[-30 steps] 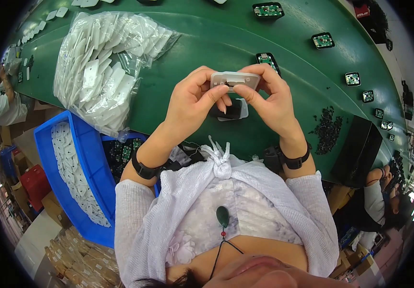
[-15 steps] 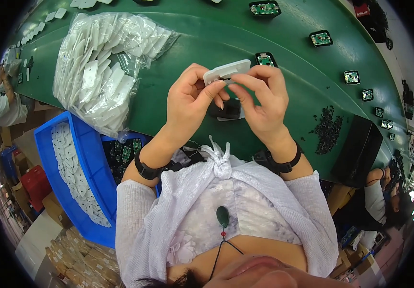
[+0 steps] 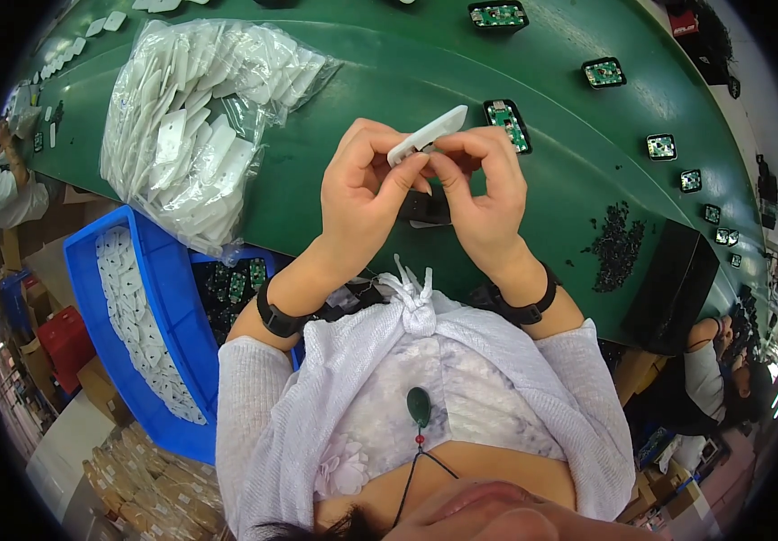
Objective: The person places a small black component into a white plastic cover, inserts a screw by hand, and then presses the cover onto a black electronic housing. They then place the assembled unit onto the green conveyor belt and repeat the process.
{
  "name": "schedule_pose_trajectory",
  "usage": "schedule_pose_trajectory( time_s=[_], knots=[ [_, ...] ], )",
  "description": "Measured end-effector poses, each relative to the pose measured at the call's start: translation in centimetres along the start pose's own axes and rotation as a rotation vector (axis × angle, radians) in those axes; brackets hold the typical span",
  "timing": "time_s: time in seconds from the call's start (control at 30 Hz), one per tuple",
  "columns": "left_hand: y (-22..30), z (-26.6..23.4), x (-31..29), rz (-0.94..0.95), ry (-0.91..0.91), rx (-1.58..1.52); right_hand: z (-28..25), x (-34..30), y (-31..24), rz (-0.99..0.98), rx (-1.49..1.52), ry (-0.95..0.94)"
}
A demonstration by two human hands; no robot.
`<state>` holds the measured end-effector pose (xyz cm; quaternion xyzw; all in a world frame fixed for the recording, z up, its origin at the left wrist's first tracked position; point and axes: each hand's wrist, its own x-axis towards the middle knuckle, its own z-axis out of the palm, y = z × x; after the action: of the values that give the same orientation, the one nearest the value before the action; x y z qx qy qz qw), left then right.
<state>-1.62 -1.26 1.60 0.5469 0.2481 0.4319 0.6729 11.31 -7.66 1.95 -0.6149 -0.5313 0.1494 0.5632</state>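
Note:
A white plastic cover (image 3: pixel 436 128) is held up in front of me, tilted, its right end raised. My left hand (image 3: pixel 357 197) grips its left end between thumb and fingers. My right hand (image 3: pixel 486 197) pinches with thumb and forefinger at its near underside, beside a small dark part (image 3: pixel 425 150) mostly hidden by the fingertips. Below the hands a black block-like item (image 3: pixel 430 209) lies on the green table, partly covered by them. Just beyond my right hand sits a black housing with a green circuit board (image 3: pixel 517 135).
A clear bag of white covers (image 3: pixel 177 135) lies at left on the table (image 3: pixel 389 77). Beside it stands a blue bin (image 3: pixel 168 361) of white parts. Small black pieces (image 3: pixel 617 248) are heaped at right, near a black box (image 3: pixel 673 284). Several circuit-board housings (image 3: pixel 604 72) line the far right.
The white cover has tipped to a steeper, more edge-on angle. My right hand has come slightly left and closer to the left hand, showing more of the housing behind.

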Motion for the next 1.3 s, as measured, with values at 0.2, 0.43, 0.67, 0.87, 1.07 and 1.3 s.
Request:
schedule_pose_trajectory(
  time_s=[0.2, 0.43, 0.67, 0.87, 1.07, 1.3],
  knots=[
    [-0.2, -0.1, 0.0, -0.019, -0.011, 0.015, -0.2, 0.1, 0.9, 0.389, 0.534, -0.095],
    [-0.3, 0.0, -0.1, -0.087, -0.011, 0.017, -0.6, 0.5, 0.3, 0.367, 0.32, -0.117],
    [-0.3, -0.7, 0.1, -0.013, -0.033, 0.173, 0.2, -0.1, -0.5, 0.461, 0.384, -0.066],
    [0.4, -0.8, 0.1, -0.145, -0.017, 0.013, -2.0, 1.6, -0.2, 0.157, 0.009, -0.039],
    [0.8, -1.0, 0.2, -0.222, -0.122, 0.113, -3.1, 2.7, 0.2, 0.297, 0.084, -0.36],
    [0.7, -1.5, 0.8, -0.334, -0.102, -0.127, -3.5, 4.9, 0.3, 0.415, 0.023, -0.506]
  ],
)
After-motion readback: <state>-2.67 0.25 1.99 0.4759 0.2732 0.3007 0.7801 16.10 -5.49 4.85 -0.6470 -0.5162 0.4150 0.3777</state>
